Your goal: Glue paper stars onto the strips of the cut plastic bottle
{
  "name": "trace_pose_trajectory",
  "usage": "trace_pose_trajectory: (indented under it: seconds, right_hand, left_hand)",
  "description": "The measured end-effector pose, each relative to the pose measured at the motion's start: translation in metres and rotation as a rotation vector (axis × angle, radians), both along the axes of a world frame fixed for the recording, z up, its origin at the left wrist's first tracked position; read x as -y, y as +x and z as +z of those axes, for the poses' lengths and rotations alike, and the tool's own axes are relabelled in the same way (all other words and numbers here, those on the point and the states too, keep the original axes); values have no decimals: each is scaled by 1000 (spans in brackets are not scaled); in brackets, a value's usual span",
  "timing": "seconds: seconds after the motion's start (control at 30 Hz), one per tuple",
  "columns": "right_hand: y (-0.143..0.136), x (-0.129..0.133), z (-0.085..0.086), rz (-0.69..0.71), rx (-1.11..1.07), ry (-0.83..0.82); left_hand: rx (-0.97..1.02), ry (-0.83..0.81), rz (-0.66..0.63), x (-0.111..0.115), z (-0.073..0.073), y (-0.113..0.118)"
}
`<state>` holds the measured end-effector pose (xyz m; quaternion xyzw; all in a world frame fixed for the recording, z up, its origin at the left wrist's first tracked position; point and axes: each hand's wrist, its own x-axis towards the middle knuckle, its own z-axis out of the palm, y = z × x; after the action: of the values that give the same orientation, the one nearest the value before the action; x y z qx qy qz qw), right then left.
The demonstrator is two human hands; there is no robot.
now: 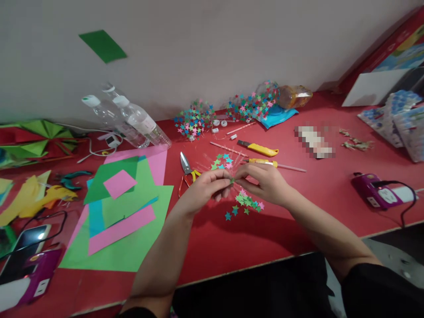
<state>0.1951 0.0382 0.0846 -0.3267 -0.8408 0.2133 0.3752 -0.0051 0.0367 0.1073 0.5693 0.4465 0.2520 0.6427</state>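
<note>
My left hand (209, 187) and my right hand (266, 182) meet over the middle of the table, both closed in a pinch. Between their fingertips is a small green paper star (232, 180), partly hidden by the fingers. Just beyond the hands, more paper stars (222, 161) sit on thin clear strands. Loose green, blue and pink stars (247, 202) lie on the table below my right hand. Scissors (188, 170) with red and yellow handles rest beside my left hand. A yellow-handled screwdriver (263, 162) lies behind my right hand.
Coloured paper sheets (155, 225) cover the red table (232, 251) on the left. Plastic bottles (137, 121) and star-covered clusters (195, 119) stand along the wall. A yellow utility knife (260, 149) lies at centre. Purple power strips (376, 194) sit at both sides; pliers (74, 179) lie left.
</note>
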Motion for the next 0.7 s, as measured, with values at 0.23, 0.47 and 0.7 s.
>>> trace_pose_trajectory:
  seconds: [0.23, 0.47, 0.7]
  right_hand:
    - [19, -15, 10, -96, 118, -81]
    - [12, -21, -5, 9, 226, -73]
    - [11, -25, -15, 20, 289, 106]
  left_hand:
    - [-394, 455, 161, 4, -4, -13]
    - [-639, 471, 109, 3, -19, -4]
    - [-426, 213, 59, -2, -25, -1]
